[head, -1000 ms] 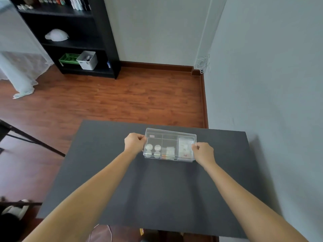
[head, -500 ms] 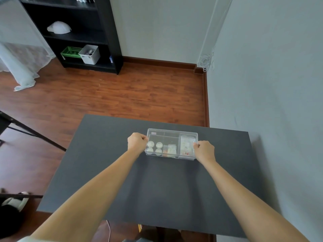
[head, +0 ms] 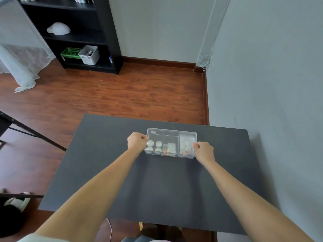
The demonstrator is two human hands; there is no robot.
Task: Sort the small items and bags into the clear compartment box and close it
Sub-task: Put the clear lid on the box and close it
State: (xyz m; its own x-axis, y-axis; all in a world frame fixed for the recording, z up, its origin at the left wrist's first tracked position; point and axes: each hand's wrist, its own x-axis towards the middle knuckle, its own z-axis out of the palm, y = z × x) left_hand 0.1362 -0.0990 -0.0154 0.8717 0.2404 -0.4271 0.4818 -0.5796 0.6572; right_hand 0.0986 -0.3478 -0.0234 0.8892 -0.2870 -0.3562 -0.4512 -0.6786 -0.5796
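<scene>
A clear compartment box (head: pixel 170 133) rests on the dark grey table (head: pixel 157 186), toward its far side, with its lid down. Its left section holds several small round white containers (head: pixel 154 146). A small bag with orange contents (head: pixel 169 148) lies in the middle front section, and a larger clear bag (head: pixel 185 143) fills the right section. My left hand (head: pixel 136 141) grips the box's left end. My right hand (head: pixel 203 151) grips its right front corner. Both sets of fingers curl over the box edges.
A grey wall runs close along the table's right side. A black shelf unit (head: pixel 97 28) with a white bin (head: pixel 89 55) and a green basket (head: pixel 71 53) stands at the far left. A black stand leg (head: pixel 33 134) crosses the wooden floor left of the table.
The view has shifted slightly, so the box and both hands sit a little higher in the frame. Both hands keep their hold on the box ends.
</scene>
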